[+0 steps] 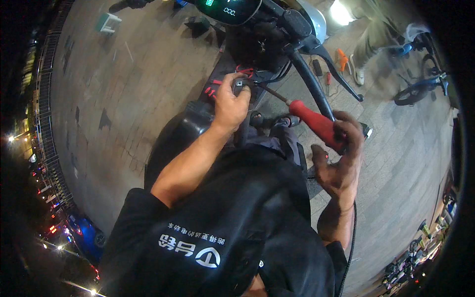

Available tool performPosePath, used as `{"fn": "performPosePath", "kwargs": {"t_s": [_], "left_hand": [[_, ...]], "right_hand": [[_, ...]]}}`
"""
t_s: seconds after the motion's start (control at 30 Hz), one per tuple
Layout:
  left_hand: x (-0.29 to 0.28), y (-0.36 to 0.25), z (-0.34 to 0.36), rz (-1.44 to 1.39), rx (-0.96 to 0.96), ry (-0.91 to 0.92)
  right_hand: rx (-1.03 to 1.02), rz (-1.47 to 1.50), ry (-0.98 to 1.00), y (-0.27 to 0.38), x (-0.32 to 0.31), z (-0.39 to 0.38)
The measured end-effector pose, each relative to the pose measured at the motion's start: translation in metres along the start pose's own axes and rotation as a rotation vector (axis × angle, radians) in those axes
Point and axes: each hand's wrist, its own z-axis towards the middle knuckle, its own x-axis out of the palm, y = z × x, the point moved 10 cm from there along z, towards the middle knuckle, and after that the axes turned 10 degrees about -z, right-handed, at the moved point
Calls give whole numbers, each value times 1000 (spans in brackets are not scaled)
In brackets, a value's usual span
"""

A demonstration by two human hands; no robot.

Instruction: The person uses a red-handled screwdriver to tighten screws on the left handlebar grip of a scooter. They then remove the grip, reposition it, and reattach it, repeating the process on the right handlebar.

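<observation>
In my left hand (pixel 231 105) is a small dark part (pixel 241 85) with a bright metal piece on it, pinched between thumb and fingers. A dark cable (pixel 283 74) runs near this part. My right hand (pixel 341 158) has its fingers around the red handle of a screwdriver (pixel 316 123). The shaft points left, and its tip meets or lies just beside the dark part; I cannot tell which. Behind my hands stands an electric scooter, with a handlebar (pixel 311 81), a brake lever (pixel 339 76) and a lit display (pixel 227 10).
The scooter's black seat (pixel 185 126) is at my left. Red items (pixel 212 91) lie on its footboard. Beyond the handlebar, an orange object (pixel 342 59) and another red-handled tool (pixel 328 78) lie on the paving near a person's shoe (pixel 357 72). A small blue bicycle (pixel 420 89) stands farther right.
</observation>
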Motion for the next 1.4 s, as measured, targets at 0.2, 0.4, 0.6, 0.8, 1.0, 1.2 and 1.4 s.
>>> {"fn": "performPosePath", "kwargs": {"t_s": [0.2, 0.4, 0.6, 0.8, 1.0, 1.2, 1.4], "left_hand": [[1, -10, -1, -39, 19, 12], [1, -22, -4, -11, 70, 30], [1, -47, -6, 64, 196, 34], [-2, -42, 1, 49, 168, 55], [-4, -44, -4, 59, 221, 52], [-3, -57, 0, 54, 203, 62], [-8, -57, -3, 42, 221, 67]], "right_hand": [[-27, -7, -42, -2, -6, -6], [122, -158, -36, -14, -14, -9], [57, -152, -29, -12, -15, -17], [-55, -66, -80, -2, -15, -15], [0, -109, -103, -7, -18, -12], [104, -111, -67, -22, -17, -13], [115, -105, -93, -21, -12, -28]]}}
